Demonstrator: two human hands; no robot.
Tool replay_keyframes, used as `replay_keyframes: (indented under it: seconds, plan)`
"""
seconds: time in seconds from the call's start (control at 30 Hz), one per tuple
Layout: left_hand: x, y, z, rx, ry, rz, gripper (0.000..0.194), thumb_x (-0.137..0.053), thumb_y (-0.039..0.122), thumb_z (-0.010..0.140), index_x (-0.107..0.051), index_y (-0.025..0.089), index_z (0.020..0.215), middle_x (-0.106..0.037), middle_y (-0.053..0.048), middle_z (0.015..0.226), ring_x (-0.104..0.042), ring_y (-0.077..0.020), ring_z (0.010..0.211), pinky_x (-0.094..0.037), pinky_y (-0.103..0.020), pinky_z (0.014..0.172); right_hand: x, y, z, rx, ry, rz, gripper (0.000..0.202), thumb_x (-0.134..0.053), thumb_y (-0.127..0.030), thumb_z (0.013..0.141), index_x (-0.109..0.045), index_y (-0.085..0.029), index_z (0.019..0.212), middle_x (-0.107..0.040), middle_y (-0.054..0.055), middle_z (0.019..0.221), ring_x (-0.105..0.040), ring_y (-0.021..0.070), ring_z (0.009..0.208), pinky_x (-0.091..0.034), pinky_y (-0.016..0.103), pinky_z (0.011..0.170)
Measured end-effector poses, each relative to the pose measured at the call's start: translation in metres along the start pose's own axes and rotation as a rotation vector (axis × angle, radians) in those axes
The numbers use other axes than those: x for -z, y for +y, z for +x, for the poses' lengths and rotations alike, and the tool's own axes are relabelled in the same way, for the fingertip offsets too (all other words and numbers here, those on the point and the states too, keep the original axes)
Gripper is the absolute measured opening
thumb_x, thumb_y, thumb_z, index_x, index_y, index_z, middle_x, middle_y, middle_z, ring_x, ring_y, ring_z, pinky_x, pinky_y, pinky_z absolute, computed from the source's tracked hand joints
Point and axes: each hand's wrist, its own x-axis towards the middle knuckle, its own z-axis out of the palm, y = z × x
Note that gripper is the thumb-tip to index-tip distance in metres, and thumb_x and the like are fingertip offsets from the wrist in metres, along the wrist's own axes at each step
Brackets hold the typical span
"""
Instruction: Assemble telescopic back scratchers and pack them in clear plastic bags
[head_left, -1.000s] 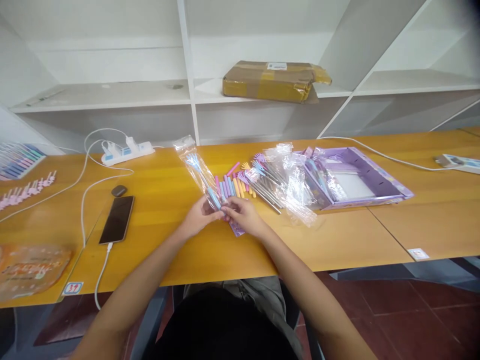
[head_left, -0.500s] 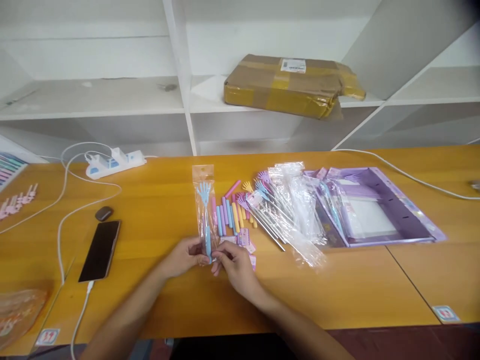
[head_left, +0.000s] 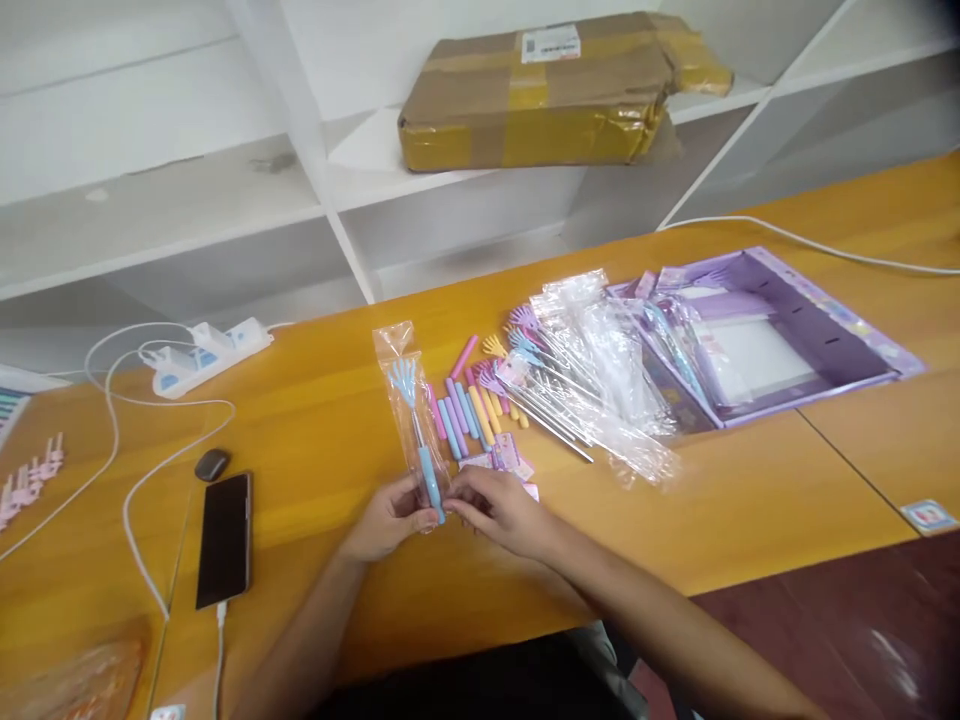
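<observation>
A back scratcher (head_left: 427, 470) with a blue hand-shaped head, metal rod and blue handle lies inside a clear plastic bag (head_left: 393, 342). My left hand (head_left: 391, 518) grips the bag and scratcher at the handle end, thumb on top. At the bag's lower right edge, my right hand (head_left: 495, 510) is closed in a pinch on the plastic; its fingertips are partly hidden. Just beyond are loose pink, blue, purple and yellow handle tubes (head_left: 469, 412) and small printed cards (head_left: 510, 455). To their right lie several scratcher rods with hand-shaped heads (head_left: 551, 415).
Clear bags (head_left: 600, 340) lie beside an open purple box (head_left: 817, 375) holding bagged pieces. On the left are a phone (head_left: 225, 540), a black earbud-like case (head_left: 212, 464), cables and a power strip (head_left: 214, 358). A taped carton (head_left: 525, 110) sits on the shelf behind.
The camera view has tilted and shifted, so the table appears slanted. Both hands keep hold at the bag's lower end, and the scratcher leans slightly more in the picture.
</observation>
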Motion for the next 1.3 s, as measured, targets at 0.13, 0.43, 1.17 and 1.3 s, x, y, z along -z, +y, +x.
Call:
replay_keyframes:
  seconds: [0.13,0.43,1.17,1.3]
  plan:
    - [-0.005,0.0,0.0,-0.018,-0.05,0.018,0.06,-0.096,0.055,0.087,-0.084,0.026,0.138,-0.079,-0.011,0.137,-0.073,-0.0294,0.123,-0.059,-0.042,0.11,0.006,-0.004,0.002,0.009,-0.059,0.019,0.031,-0.072,-0.056,0.111,-0.069,-0.027,0.098,-0.07,-0.002,0.074,-0.065,0.0175,0.063,-0.051,0.031,0.065]
    - [0.011,-0.013,0.017,-0.233,0.138,-0.146,0.071,-0.099,0.074,0.074,-0.085,0.018,0.115,-0.075,-0.006,0.094,-0.066,-0.018,0.081,-0.057,-0.029,0.074,-0.002,-0.003,-0.001,-0.086,-0.212,0.071,0.04,-0.065,-0.061,0.113,-0.064,-0.024,0.098,-0.066,-0.006,0.065,-0.061,0.0141,0.05,-0.049,0.027,0.059]
    - [0.033,-0.004,0.057,-0.435,0.614,-0.095,0.056,-0.094,0.059,0.086,-0.069,0.025,0.122,-0.07,0.003,0.08,-0.067,-0.0144,0.065,-0.057,-0.025,0.059,0.024,0.017,-0.099,-0.13,0.361,-0.878,0.05,-0.072,-0.05,0.109,-0.064,-0.022,0.15,-0.064,0.019,0.132,-0.078,0.0333,0.098,-0.067,0.045,0.073]
    - [0.031,-0.006,0.053,-0.447,0.607,0.065,0.055,-0.09,0.06,0.091,-0.068,0.025,0.127,-0.073,0.001,0.087,-0.074,-0.0171,0.076,-0.062,-0.028,0.07,0.028,0.022,-0.099,-0.128,0.287,-0.842,0.051,-0.074,-0.045,0.108,-0.065,-0.026,0.154,-0.062,0.018,0.136,-0.078,0.0332,0.102,-0.07,0.047,0.076]
